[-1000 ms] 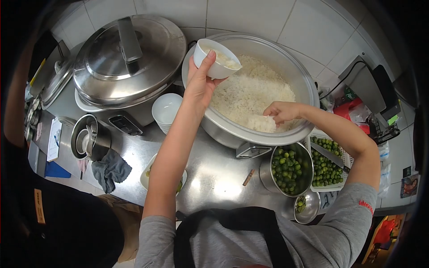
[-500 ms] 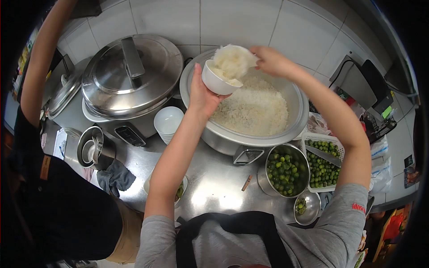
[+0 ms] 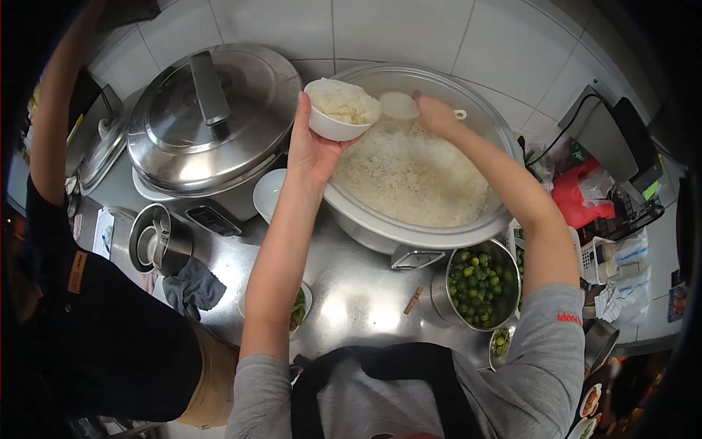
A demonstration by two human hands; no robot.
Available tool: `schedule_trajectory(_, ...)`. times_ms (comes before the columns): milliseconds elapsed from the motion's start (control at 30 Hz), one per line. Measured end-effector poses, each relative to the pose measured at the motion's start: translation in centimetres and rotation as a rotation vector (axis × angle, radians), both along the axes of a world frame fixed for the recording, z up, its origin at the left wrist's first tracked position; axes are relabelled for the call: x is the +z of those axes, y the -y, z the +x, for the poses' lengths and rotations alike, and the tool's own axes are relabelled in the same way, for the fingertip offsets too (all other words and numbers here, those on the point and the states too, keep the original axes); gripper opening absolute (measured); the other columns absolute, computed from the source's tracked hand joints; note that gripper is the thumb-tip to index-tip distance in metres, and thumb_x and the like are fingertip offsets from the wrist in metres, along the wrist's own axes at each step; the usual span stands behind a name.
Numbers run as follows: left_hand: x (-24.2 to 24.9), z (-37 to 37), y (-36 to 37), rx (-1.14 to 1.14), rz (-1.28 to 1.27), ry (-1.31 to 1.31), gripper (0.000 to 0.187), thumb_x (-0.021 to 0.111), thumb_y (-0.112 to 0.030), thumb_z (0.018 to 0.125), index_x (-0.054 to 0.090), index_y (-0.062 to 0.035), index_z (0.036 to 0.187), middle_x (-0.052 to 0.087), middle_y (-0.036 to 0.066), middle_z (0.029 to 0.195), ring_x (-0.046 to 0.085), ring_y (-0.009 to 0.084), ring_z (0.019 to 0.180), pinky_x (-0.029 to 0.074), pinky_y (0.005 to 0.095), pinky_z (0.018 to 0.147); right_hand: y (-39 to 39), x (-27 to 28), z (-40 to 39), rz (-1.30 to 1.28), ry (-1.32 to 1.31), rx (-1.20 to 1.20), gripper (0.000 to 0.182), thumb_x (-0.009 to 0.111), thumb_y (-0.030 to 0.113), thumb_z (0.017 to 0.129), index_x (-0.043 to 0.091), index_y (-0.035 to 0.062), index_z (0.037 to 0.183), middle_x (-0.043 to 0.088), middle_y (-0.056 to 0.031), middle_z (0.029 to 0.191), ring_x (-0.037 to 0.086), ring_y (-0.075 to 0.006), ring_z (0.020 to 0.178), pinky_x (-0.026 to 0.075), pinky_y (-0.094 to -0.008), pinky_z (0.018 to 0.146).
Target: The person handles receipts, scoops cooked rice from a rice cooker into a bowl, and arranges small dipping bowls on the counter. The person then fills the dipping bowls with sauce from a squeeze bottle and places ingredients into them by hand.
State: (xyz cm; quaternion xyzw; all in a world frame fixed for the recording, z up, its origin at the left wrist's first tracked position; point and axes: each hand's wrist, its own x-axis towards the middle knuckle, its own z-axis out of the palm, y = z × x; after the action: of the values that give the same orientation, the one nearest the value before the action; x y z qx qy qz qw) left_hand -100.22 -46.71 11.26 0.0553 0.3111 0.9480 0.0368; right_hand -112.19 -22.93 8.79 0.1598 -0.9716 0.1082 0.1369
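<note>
My left hand (image 3: 316,152) holds a white bowl (image 3: 338,130) from below and the side, and white rice (image 3: 344,101) is heaped in it. The bowl is tilted a little, over the left rim of a large open cooker (image 3: 409,235). Inside the cooker lies a wide bed of rice (image 3: 417,179). My right hand (image 3: 436,115) is closed on a white rice paddle (image 3: 398,105), its flat blade just right of the bowl and above the cooker's far side. The paddle's handle end sticks out past my fingers.
A lidded cooker (image 3: 212,124) stands at left, with white bowls (image 3: 268,194) before it. Near the front right are a pot of green limes (image 3: 479,285) and a small metal bowl (image 3: 501,345). A co-worker in black (image 3: 110,322) stands at left, one arm raised. A grey cloth (image 3: 194,287) lies nearby.
The paddle has come away from the bowl, leaving rice heaped in it, and is lower over the cooker. My left hand and bowl have shifted slightly left. The view has moved a little.
</note>
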Motion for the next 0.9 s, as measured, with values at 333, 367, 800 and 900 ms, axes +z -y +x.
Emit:
schedule_trajectory(333, -0.8, -1.0, 0.4, 0.019, 0.035, -0.079, 0.078, 0.060, -0.054, 0.079, 0.031, -0.0046, 0.132, 0.039, 0.017, 0.133, 0.041, 0.0354, 0.122, 0.039, 0.0564, 0.097, 4.4, -5.3, -1.0, 0.418, -0.160, 0.194, 0.023, 0.052, 0.001, 0.078, 0.056, 0.0093, 0.099, 0.064, -0.0088, 0.073, 0.063, -0.0261, 0.074, 0.036, -0.0459, 0.081)
schedule_trajectory(367, -0.8, -1.1, 0.4, 0.011, 0.037, -0.084, 0.078, 0.060, -0.053, 0.079, 0.031, -0.0041, 0.132, 0.039, 0.017, 0.133, 0.041, 0.0354, 0.122, 0.039, 0.0563, 0.097, 4.7, -5.5, -0.3, 0.394, -0.146, 0.241, 0.022, 0.053, 0.003, 0.078, 0.056, 0.0098, 0.099, 0.063, -0.0082, 0.073, 0.063, -0.0264, 0.074, 0.035, -0.0447, 0.079)
schedule_trajectory(800, -0.5, -0.9, 0.1, 0.030, 0.002, -0.095, 0.076, 0.059, -0.052, 0.081, 0.029, -0.0048, 0.133, 0.038, 0.017, 0.133, 0.040, 0.0356, 0.123, 0.039, 0.0568, 0.097, 3.4, -4.2, 8.1, 0.201, 0.411, 0.635, 0.035, 0.056, 0.008, 0.080, 0.055, 0.0085, 0.115, 0.062, -0.0119, 0.074, 0.058, -0.0265, 0.079, 0.032, -0.0372, 0.085)
schedule_trajectory(900, -0.4, -1.0, 0.0, 0.029, -0.036, -0.119, 0.075, 0.057, -0.053, 0.082, 0.029, -0.0051, 0.133, 0.038, 0.017, 0.133, 0.040, 0.0349, 0.123, 0.039, 0.0557, 0.097, 2.6, -2.7, 9.7, 0.214, 0.449, 0.626, 0.036, 0.057, 0.008, 0.078, 0.055, 0.0072, 0.114, 0.062, -0.0114, 0.074, 0.058, -0.0271, 0.078, 0.032, -0.0377, 0.085)
